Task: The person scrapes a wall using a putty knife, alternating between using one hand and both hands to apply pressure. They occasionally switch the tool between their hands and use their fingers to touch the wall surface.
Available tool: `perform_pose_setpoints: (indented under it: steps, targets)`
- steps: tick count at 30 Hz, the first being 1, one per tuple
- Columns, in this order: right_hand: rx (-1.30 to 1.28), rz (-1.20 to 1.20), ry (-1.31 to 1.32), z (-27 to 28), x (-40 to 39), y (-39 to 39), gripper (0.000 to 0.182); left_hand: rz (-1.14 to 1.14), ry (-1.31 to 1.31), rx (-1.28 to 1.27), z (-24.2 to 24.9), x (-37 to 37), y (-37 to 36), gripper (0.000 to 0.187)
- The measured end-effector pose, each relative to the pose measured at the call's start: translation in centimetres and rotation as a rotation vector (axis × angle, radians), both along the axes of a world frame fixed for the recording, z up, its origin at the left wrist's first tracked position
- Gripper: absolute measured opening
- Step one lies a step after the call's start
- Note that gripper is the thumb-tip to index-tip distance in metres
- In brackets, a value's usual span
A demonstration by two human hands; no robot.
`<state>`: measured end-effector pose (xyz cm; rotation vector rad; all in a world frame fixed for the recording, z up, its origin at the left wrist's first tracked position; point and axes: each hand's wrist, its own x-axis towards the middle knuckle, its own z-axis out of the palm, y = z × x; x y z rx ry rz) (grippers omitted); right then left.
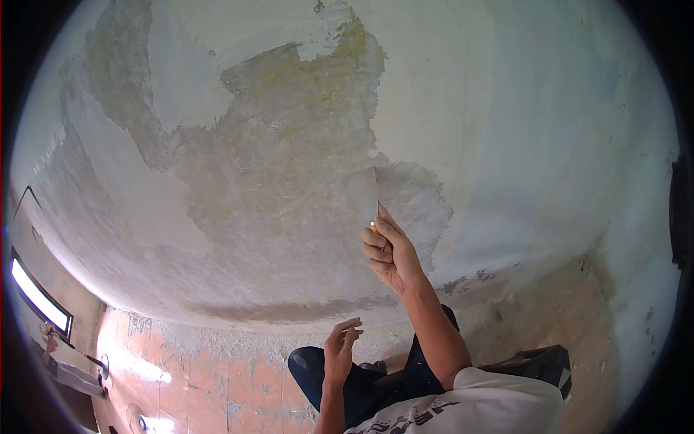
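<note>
My right hand (390, 253) is closed around the handle of a scraper (363, 192), whose broad blade lies against the wall (289, 181). The blade is beside the edge of a grey bare patch, where the pale coating has a ragged border. Below and to the left, my left hand (343, 347) is raised over my bent leg with its fingers apart, holding nothing.
Pale flakes lie on the tiled floor (246, 376) along the wall's foot. A dark container (535, 365) stands beside me at the right. Another person (76, 376) with a long-handled tool is at the far left, near a bright window (40, 296).
</note>
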<state>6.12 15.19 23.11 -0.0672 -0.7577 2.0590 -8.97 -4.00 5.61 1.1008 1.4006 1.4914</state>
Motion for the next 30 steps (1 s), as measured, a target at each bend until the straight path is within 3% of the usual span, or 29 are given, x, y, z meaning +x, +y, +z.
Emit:
perform_pose_setpoints:
  steps: [7,14,20,22,30]
  targets:
    - [0.028,-0.112,-0.111,2.6,-0.5,0.1,0.057,0.039,0.006,0.011,0.4,0.0,0.5,0.034]
    - [0.018,-0.103,-0.084,1.3,0.8,0.5,0.055,-0.008,0.001,-0.02,-0.4,0.5,0.6,0.031]
    - [-0.11,-0.138,-0.107,1.9,0.8,-0.3,0.053,-0.039,0.003,-0.028,0.2,0.8,0.6,0.031]
    - [-0.008,-0.123,-0.078,1.7,1.4,-0.2,0.046,-0.023,0.0,0.006,0.2,0.8,0.8,0.032]
    - [-0.034,-0.141,-0.089,1.9,1.2,-0.2,0.028,-0.019,-0.006,-0.018,0.1,1.2,0.2,0.031]
